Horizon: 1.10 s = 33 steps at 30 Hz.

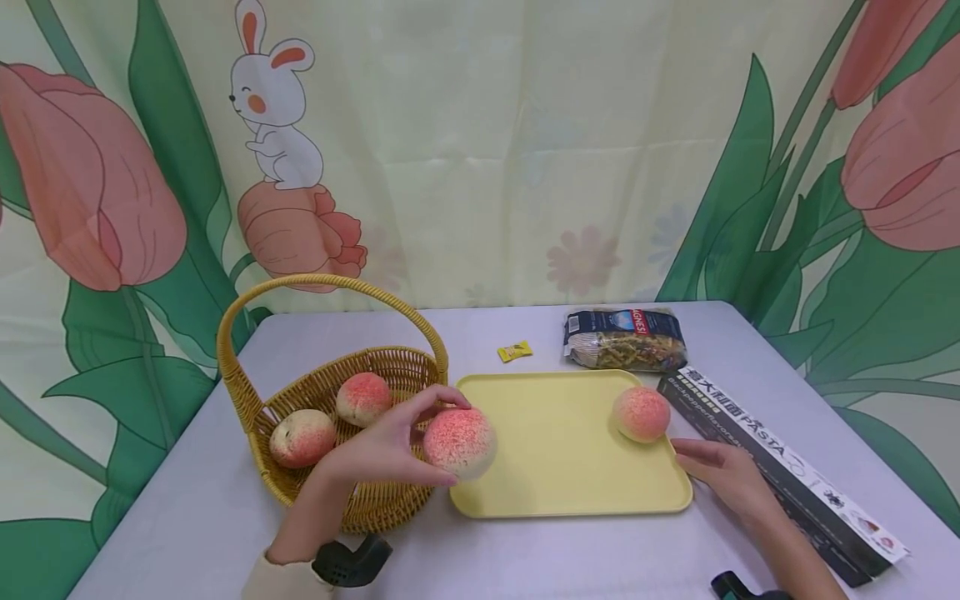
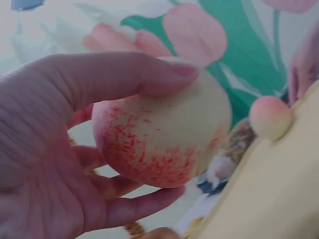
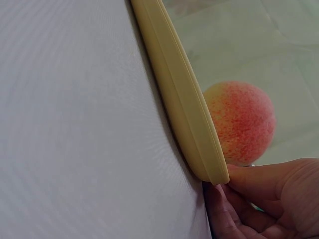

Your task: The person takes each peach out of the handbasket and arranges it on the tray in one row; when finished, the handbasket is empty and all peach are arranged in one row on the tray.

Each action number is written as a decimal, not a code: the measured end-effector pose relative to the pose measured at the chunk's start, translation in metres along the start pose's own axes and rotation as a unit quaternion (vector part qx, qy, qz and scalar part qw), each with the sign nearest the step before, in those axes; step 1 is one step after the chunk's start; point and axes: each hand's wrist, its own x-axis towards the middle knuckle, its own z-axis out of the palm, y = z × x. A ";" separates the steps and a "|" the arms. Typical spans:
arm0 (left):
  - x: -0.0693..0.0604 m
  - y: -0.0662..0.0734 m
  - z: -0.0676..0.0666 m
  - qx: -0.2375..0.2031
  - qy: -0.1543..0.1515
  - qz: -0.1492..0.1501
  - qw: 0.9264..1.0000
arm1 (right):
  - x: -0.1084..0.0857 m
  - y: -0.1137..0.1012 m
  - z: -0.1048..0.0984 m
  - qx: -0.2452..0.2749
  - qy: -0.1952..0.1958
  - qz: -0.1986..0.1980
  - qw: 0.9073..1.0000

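In the head view, my left hand [image 1: 397, 442] grips a pink and cream peach [image 1: 460, 443], held between the wicker basket [image 1: 386, 508] and the yellow tray [image 1: 555, 492]. The left wrist view shows the thumb across that peach [image 2: 154, 134] and the fingers curled round its other side. Two more peaches, one at the left [image 1: 303, 438] and one farther back [image 1: 363, 398], lie in the basket. Another peach [image 1: 642, 414] sits at the tray's right end. My right hand [image 1: 723, 475] pinches the tray's right rim [image 3: 199, 134], thumb and fingers on either side of it.
Behind the tray lie a small yellow packet [image 1: 514, 351] and a bag of pasta [image 1: 626, 340]. A long black and white pasta box [image 1: 780, 467] rests slantwise to the tray's right, close by my right forearm. The basket's tall handle [image 1: 330, 282] arches over its opening.
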 end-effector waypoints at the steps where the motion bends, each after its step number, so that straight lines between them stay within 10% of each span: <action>1: 0.003 -0.001 0.004 -0.001 0.005 -0.005 1.000 | 0.000 0.000 0.000 0.000 0.001 -0.002 1.000; 21: 0.034 -0.035 0.087 -0.041 0.087 -0.065 0.993 | -0.001 -0.001 0.000 0.005 0.004 -0.003 1.000; 33: 0.036 -0.057 0.093 -0.013 0.153 -0.112 0.982 | 0.000 0.000 0.001 0.004 0.004 -0.004 1.000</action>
